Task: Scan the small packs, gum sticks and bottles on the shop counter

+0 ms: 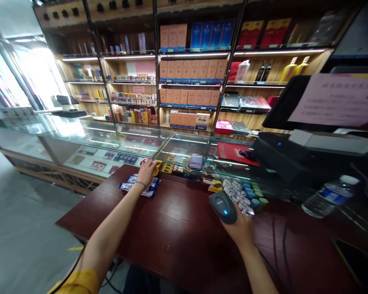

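Observation:
My right hand [241, 228] grips a dark barcode scanner [223, 207] with a lit blue light, held above the brown desk [178, 228]. Across the desk, my left hand [146, 171] reaches to the far edge, its fingers curled over a yellow packet [157, 168] that is partly hidden. Just below that hand lie several blue and silver snack packets [151, 188]. Beyond the scanner sit rows of small silver-topped tubs [233, 190], with blue and green ones beside them. Yellow and red sticks [215, 185] lie to their left.
A glass display counter [184, 143] runs along the desk's far side, with a red mat [234, 153] on it. A water bottle [329, 198], a black phone-like slab [352, 257] and a monitor [282, 102] with a pink paper stand at right. Stocked shelves [188, 85] line the back.

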`<state>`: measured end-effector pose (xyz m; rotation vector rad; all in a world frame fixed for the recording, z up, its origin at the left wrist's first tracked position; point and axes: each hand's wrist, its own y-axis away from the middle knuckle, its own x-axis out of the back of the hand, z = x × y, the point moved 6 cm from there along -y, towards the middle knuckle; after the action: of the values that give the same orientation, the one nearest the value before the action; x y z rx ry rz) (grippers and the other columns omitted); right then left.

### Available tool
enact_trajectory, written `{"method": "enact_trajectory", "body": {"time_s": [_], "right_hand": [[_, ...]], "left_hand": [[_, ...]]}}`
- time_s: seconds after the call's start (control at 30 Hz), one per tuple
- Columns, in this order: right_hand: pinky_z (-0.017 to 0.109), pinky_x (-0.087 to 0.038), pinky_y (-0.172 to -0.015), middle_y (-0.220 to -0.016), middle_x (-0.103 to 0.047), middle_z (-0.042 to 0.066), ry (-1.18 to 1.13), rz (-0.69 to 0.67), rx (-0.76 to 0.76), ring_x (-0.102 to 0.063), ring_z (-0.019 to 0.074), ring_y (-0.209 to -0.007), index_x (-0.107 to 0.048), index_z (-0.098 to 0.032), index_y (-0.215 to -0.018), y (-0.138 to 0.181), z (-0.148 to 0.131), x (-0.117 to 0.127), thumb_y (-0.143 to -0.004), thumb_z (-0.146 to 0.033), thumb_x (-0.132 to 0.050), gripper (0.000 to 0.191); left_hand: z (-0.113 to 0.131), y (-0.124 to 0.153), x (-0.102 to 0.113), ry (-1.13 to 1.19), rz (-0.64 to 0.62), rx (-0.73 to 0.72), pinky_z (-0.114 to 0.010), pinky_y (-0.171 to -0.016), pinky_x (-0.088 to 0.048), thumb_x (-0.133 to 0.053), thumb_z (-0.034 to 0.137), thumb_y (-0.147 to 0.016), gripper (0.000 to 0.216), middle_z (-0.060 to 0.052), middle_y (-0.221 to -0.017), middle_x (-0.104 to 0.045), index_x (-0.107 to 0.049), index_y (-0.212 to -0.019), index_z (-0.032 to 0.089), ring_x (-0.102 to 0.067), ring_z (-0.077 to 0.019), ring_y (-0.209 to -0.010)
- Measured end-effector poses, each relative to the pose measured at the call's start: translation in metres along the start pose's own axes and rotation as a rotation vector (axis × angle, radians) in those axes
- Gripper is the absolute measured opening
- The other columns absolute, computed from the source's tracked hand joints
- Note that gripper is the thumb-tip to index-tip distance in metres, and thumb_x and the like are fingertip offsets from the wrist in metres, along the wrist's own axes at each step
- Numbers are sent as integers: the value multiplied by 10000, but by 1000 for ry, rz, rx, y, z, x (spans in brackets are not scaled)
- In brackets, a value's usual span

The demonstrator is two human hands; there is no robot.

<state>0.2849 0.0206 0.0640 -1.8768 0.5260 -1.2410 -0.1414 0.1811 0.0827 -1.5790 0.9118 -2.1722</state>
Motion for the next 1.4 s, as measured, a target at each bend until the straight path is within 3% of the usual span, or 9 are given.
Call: {"method": "enact_trajectory", "body": {"time_s": [0.23, 0.37, 0.47, 0.57, 0.63, 0.77, 0.9, 1.1, 1.4], "right_hand": [[316, -511, -492, -608, -707, 54, -17, -42, -29, -684, 262, -516, -654, -154, -1087, 4, 2, -2, -766, -375, -624, 390], [327, -516, -500, -621, -710, 65, -13, -27, -63, -685, 269, -523, -644, -136, -1132, 1, -3, 3, -787, -368, -589, 419], [326, -517, -497, -618, -710, 58, -3, -17, -57, -682, 266, -516, -651, -149, -1121, 0, -6, 7, -789, -364, -585, 401], [324, -519, -505, -615, -708, 54, 0, -6, -50, -678, 259, -512, -662, -155, -1095, 1, -5, 8, -780, -351, -591, 377], [330, -528, -521, -634, -716, 61, 7, 3, -53, -685, 265, -528, -659, -147, -1108, 4, -4, 7, -772, -352, -598, 399], [335, -545, -556, -674, -736, 74, 10, 13, -85, -703, 269, -564, -638, -127, -1150, 8, 2, 6, -774, -386, -604, 458], [309, -545, -559, -713, -751, 67, -16, -7, -87, -715, 253, -583, -632, -139, -1166, 9, 4, 9, -769, -397, -638, 473], [322, -540, -586, -763, -753, 73, -55, -72, -169, -727, 270, -643, -620, -153, -1153, 10, 0, 10, -770, -367, -636, 439], [302, -522, -624, -878, -762, 39, -141, -334, -146, -741, 264, -739, -525, -236, -1232, 8, -22, -3, -727, -268, -635, 518]], "left_hand": [[6, 5, 10, -32, 21, -35, -446, -1075, -368, -495, 154, -888, 363, -108, -1156, -660, -673, -1178, 280, -544, -286, -1163], [11, 8, 25, 94, 76, -16, -415, -1074, -374, -509, 165, -894, 341, -101, -1199, -672, -659, -1186, 259, -560, -283, -1188], [14, 11, 34, 230, 181, 148, -379, -998, -438, -510, 200, -913, 334, -99, -1172, -687, -635, -1219, 246, -617, -271, -1124], [25, 17, 36, 499, 376, 377, -347, -942, -482, -550, 293, -919, 302, -82, -1134, -689, -607, -1211, 241, -651, -242, -1068], [42, 22, 28, 797, 493, 500, -332, -917, -509, -600, 345, -892, 311, -71, -1099, -684, -584, -1180, 228, -657, -215, -1038], [96, 32, -11, 1468, 432, 676, -330, -826, -562, -721, 354, -798, 351, -36, -1065, -668, -560, -1086, 233, -661, -163, -927], [144, 52, -45, 1871, 377, 834, -400, -899, -551, -767, 225, -760, 292, -2, -973, -670, -595, -995, 214, -641, -113, -840], [164, 75, -79, 2082, 360, 1030, -462, -997, -504, -682, 126, -838, 149, -8, -969, -701, -609, -936, 211, -661, -118, -885], [161, 80, -88, 2088, 359, 1058, -490, -1038, -478, -645, 112, -869, 139, -9, -1006, -704, -617, -950, 221, -672, -126, -907]]}}
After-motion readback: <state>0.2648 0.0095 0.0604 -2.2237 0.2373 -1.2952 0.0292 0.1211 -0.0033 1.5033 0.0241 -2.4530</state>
